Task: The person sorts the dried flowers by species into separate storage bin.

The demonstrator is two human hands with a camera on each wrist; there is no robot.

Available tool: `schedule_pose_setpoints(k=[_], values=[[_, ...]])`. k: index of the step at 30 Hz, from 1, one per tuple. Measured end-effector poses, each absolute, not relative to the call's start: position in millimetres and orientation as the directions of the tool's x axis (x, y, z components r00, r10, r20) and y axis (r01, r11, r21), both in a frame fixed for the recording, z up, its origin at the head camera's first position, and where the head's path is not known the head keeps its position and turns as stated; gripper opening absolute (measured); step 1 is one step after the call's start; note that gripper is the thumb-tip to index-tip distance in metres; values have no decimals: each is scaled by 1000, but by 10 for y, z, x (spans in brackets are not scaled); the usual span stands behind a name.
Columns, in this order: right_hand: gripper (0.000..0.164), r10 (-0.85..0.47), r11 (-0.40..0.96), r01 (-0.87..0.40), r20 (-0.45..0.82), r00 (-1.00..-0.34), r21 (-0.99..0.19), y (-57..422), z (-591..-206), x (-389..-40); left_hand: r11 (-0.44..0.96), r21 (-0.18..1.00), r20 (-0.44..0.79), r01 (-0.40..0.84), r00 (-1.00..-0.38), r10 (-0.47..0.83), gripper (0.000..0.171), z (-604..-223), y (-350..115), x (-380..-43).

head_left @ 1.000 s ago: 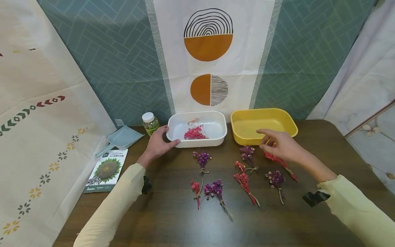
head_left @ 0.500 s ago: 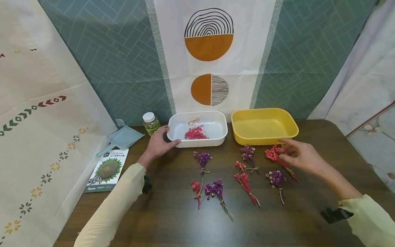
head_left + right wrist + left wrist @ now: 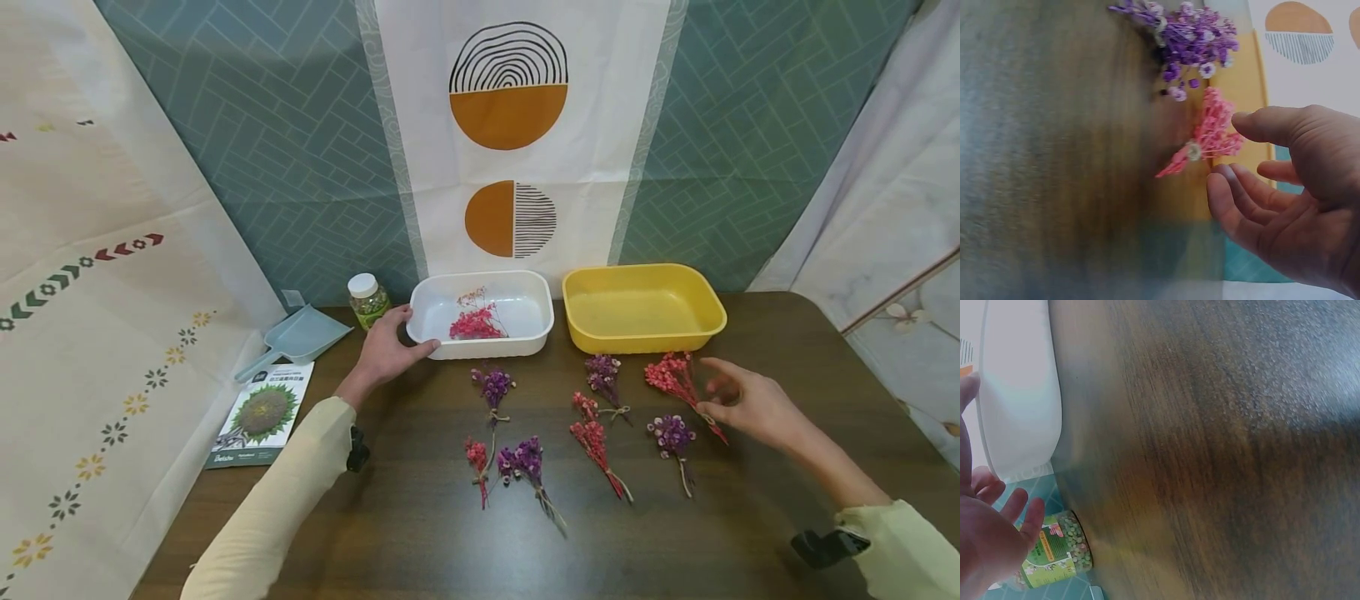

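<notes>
In the head view my left hand rests at the left corner of a white plastic basin, thumb at its front rim and forefinger at its left side. Pink dried flowers lie inside that basin. My right hand hovers over the stems of a red dried-flower bunch, thumb and fingers apart. The right wrist view shows this tied bunch beside the parted thumb and fingertips, with purple flowers above it.
A yellow basin stands right of the white one. Several red and purple bunches lie on the wooden table. A lidded jar, a blue dustpan and a seed packet are at the left.
My right hand has moved right and toward me, from in front of the yellow basin to the rightmost red bunch. The left hand stays at the white basin.
</notes>
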State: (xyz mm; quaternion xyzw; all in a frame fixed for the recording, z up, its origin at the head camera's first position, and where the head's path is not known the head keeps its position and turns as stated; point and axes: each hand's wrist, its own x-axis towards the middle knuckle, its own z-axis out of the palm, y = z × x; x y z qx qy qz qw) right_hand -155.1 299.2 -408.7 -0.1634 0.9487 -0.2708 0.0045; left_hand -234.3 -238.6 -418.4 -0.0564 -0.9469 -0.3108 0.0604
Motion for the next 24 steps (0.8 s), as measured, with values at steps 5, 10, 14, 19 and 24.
schedule_pose_setpoints(k=[5,10,14,19,24], values=[[70,-312,809,-294,52,-949,-509,3015,-4180,-1562,796,585,158,156,-984,77,80,-4182,-2387,-2339],[70,-322,813,-301,47,-946,-498,3029,-4237,-1584,793,589,158,155,-985,76,79,-4167,-2376,-2328],[70,-330,806,-306,45,-943,-507,3027,-4260,-1601,795,588,155,150,-985,71,79,-4163,-2371,-2326],[69,-334,802,-307,42,-942,-513,3020,-4275,-1627,799,583,154,149,-986,72,79,-4170,-2376,-2329],[67,-340,800,-312,41,-939,-512,3016,-4290,-1652,800,582,149,147,-986,72,79,-4176,-2383,-2330]])
